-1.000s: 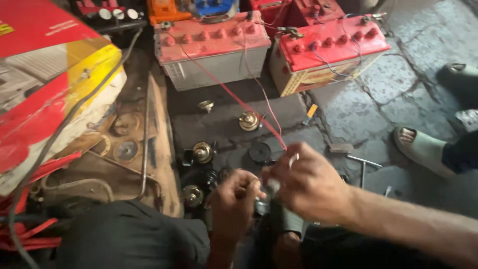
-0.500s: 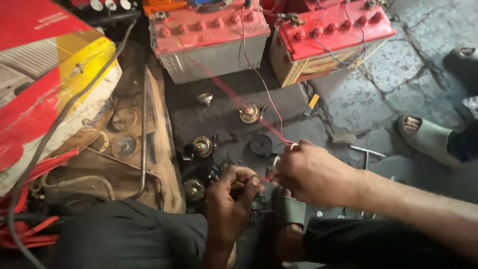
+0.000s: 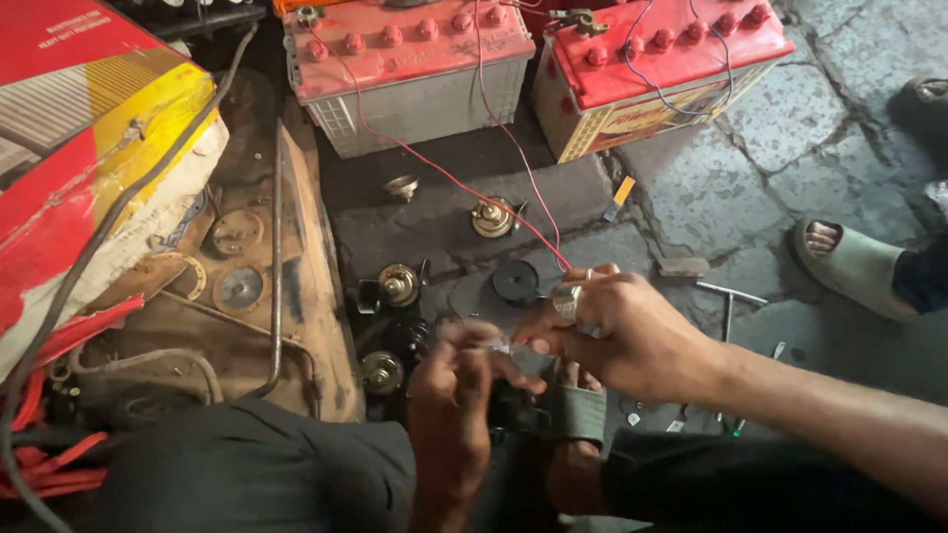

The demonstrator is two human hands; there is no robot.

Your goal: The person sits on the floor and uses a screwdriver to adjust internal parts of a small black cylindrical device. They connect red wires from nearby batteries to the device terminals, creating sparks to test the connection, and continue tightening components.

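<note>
— What's at the left?
— A red and yellow cardboard box, then round brass horn parts on the ground.
— And the hands?
— Left hand pinches a small, blurred piece. Right hand is closed on the thin red wire from the red-topped battery.

Two batteries have red tops; the left one's case is pale grey, the right battery is cream with yellow and red print. Red wires cross dark grey stone paving. A cardboard box shows red, yellow and white panels. The slipper is sage green.
</note>
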